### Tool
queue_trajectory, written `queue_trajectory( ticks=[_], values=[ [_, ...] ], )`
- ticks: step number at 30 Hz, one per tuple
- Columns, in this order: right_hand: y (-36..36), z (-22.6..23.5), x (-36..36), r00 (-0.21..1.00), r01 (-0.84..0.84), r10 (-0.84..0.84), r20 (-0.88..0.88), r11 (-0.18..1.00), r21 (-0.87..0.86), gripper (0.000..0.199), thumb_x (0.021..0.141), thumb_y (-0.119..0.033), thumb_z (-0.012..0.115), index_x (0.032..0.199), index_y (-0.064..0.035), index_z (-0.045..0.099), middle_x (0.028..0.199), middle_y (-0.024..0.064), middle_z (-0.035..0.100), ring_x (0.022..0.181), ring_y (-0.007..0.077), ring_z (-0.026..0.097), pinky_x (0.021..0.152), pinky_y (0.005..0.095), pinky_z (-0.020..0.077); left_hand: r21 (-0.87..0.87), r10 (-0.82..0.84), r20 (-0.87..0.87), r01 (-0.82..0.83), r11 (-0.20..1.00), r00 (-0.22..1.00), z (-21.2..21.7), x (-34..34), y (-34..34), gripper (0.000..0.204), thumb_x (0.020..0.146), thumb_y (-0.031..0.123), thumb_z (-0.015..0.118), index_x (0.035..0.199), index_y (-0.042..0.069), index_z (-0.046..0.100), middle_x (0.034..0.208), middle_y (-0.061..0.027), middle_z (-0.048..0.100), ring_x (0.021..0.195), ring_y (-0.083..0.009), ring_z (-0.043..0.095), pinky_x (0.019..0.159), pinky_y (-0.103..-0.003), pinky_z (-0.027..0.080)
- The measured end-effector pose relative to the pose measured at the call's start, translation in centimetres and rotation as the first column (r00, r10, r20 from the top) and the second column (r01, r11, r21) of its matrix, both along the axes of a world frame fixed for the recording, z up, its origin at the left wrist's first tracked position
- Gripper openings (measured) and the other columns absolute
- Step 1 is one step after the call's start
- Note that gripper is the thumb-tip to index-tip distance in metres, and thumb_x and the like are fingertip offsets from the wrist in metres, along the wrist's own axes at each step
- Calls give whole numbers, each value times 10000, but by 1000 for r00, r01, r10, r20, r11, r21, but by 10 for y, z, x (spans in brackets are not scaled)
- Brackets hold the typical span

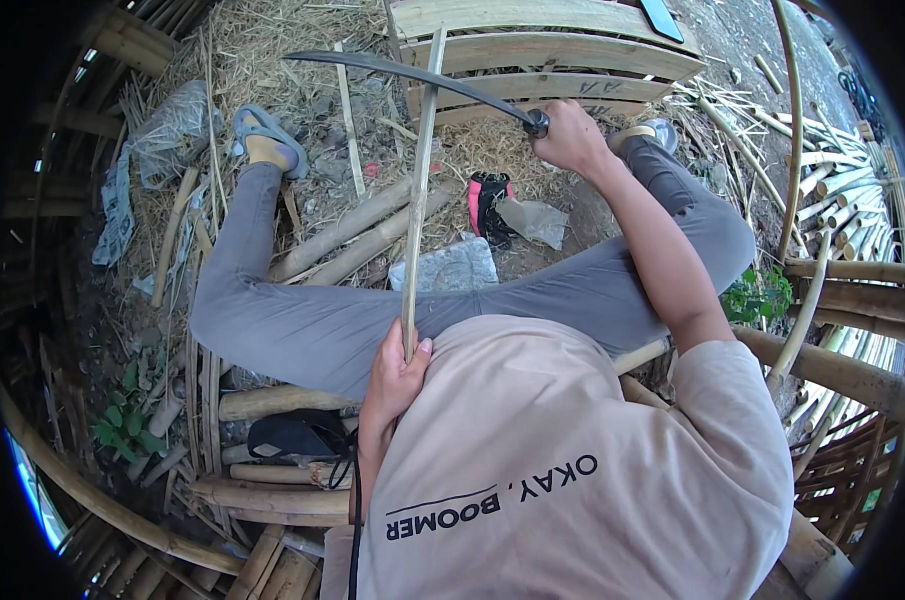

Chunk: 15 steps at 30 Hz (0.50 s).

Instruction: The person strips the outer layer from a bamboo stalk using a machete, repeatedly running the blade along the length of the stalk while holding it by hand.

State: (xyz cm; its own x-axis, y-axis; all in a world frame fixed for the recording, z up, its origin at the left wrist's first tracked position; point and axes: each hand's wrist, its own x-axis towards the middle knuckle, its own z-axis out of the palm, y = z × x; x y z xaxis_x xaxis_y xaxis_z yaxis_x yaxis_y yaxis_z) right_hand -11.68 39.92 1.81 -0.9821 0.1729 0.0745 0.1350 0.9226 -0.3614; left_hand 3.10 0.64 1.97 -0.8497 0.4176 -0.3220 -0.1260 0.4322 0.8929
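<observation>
My left hand (pixel 392 380), close to my shirt, is wrapped round the lower end of a long split bamboo strip (pixel 418 200), which stands up and away from me between my legs. My right hand (pixel 570 138) grips the dark handle of a machete (pixel 372 63). Its long, slightly curved blade points left and crosses the strip near the far end. Whether the edge has bitten into the bamboo cannot be made out. Past the blade, the tip of the strip overlaps a slatted wooden crate (pixel 562 52).
A phone (pixel 662 20) lies on the crate. Between my legs are bamboo poles (pixel 347 235), a pale block (pixel 444 266) and a pink-and-black item (pixel 488 207). Cut bamboo (pixel 847 200) is piled at right. A black cap-like item (pixel 297 433) lies at left by my seat.
</observation>
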Motion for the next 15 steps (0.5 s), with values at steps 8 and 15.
queue_trajectory(
  ticks=[8, 15],
  values=[
    [7, 1, 0, 999, 32, -31, -12, 990, 136, 223, 664, -176, 654, 770, 15, 703, 779, 275, 680, 798, 425, 688, 792, 488, 565, -39, -9, -15, 8, 999, 1000, 3, -2, 4, 204, 913, 134, 623, 887, 21, 455, 689, -83, 453, 641, -198, 449, 612, -353, 406],
    [25, -4, -11, 995, 96, -96, -9, 992, 82, 229, 659, -155, 636, 778, 29, 703, 778, 293, 669, 806, 437, 679, 809, 482, 561, 6, -52, -40, 53, 999, 998, -1, -4, -1, 197, 914, 136, 620, 883, 28, 458, 690, -65, 460, 624, -171, 424, 592, -339, 389]
  ],
)
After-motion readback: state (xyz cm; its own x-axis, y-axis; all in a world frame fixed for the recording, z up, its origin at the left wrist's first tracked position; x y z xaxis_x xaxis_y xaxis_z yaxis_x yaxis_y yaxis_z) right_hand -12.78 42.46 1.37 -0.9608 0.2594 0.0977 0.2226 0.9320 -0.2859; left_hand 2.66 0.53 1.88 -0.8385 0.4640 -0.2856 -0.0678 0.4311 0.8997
